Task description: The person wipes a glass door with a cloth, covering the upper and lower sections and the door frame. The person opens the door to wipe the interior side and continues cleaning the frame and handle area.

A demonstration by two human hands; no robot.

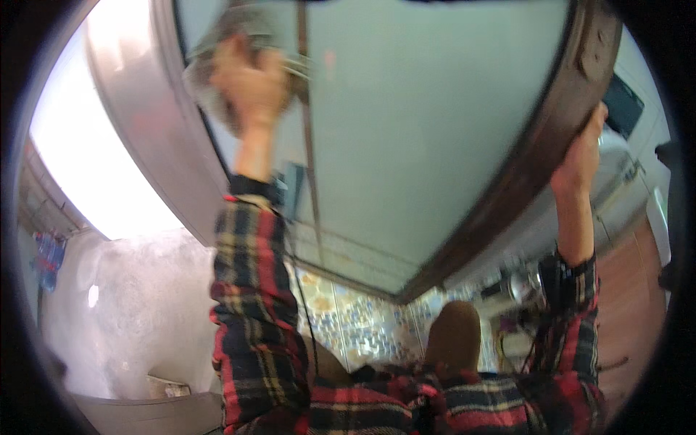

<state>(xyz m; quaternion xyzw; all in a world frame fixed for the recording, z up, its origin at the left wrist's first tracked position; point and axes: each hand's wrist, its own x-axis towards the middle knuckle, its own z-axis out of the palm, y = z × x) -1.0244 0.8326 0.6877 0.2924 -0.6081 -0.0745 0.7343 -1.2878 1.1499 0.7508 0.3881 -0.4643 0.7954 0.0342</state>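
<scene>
A large pale glass pane in a brown frame fills the upper middle of the view; it looks like a door or window leaf. My left hand holds a crumpled greyish cloth against the glass at the upper left, near the inner frame edge. Hand and cloth are blurred. On the right, my right hand grips the outer edge of the brown frame, its fingers partly hidden behind it. A thin dark cord hangs beside my left sleeve.
Patterned tiles lie below the leaf. A light frame post borders a bright opening at left. Plastic bottles stand at the far left beside a greyish floor. White fixtures and reddish floor are at right, with a shiny metal object.
</scene>
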